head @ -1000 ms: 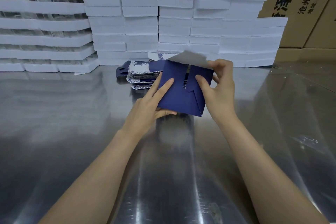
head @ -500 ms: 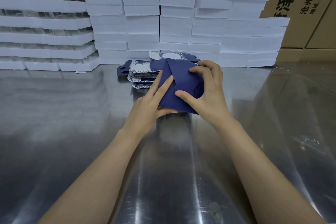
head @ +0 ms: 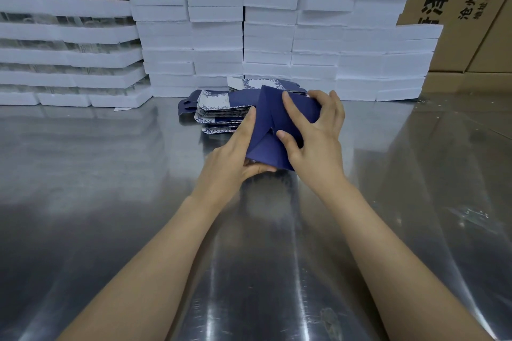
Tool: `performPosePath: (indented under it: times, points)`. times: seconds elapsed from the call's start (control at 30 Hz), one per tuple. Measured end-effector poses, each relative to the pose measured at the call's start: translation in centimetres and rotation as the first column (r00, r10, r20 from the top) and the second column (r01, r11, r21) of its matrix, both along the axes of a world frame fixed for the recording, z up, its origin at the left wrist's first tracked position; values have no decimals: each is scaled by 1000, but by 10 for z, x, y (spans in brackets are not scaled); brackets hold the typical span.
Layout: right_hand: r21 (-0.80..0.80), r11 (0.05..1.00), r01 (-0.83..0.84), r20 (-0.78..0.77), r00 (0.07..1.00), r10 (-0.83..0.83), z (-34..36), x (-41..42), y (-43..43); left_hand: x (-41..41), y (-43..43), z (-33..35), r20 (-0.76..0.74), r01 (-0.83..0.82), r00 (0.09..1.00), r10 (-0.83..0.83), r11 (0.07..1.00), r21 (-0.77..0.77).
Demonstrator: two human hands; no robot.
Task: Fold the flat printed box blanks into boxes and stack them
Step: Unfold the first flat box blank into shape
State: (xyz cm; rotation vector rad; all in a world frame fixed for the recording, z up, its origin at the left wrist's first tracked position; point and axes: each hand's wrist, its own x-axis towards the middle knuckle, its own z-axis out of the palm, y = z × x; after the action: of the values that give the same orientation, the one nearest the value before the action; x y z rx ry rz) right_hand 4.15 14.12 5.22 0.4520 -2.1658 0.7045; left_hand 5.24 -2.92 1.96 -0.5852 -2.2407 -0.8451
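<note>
A dark blue box (head: 267, 130) is held above the metal table (head: 110, 188), its folded bottom flaps facing me. My left hand (head: 235, 155) grips its left side, fingers straight up the edge and thumb under the lower corner. My right hand (head: 315, 135) is curled over the right side, forefinger and thumb pressing the flaps flat. Behind the box lies a pile of flat blue-and-white printed blanks (head: 219, 113).
White foam blocks (head: 271, 28) are stacked in a wall along the back of the table. More foam trays (head: 66, 33) stand at the back left. Brown printed cartons (head: 468, 8) rise at the back right.
The grey flap that stood up at the top has been folded down. My right hand moved from the top edge onto the flaps and presses them shut. My left hand stays on the left side.
</note>
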Motion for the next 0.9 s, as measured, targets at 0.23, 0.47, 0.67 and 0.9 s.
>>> performPosePath:
  times: [0.23, 0.47, 0.67, 0.9]
  points:
    - [-101, 994, 43, -73, 996, -51, 0, 1, 2, 1, 3, 0, -63, 27, 998, -29, 999, -31]
    - [-616, 755, -224, -137, 975, 177, 15, 7, 11, -1, 2, -1, -125, 16, 992, -15, 1000, 8]
    - [-888, 459, -10, 213, 877, 431, 30, 6, 17, -4, 5, -2, -41, 111, 993, -111, 994, 3]
    - [-766, 581, -275, -72, 935, 348, 33, 14, 12, -3, -5, 7, -5, 246, 969, -246, 966, 84]
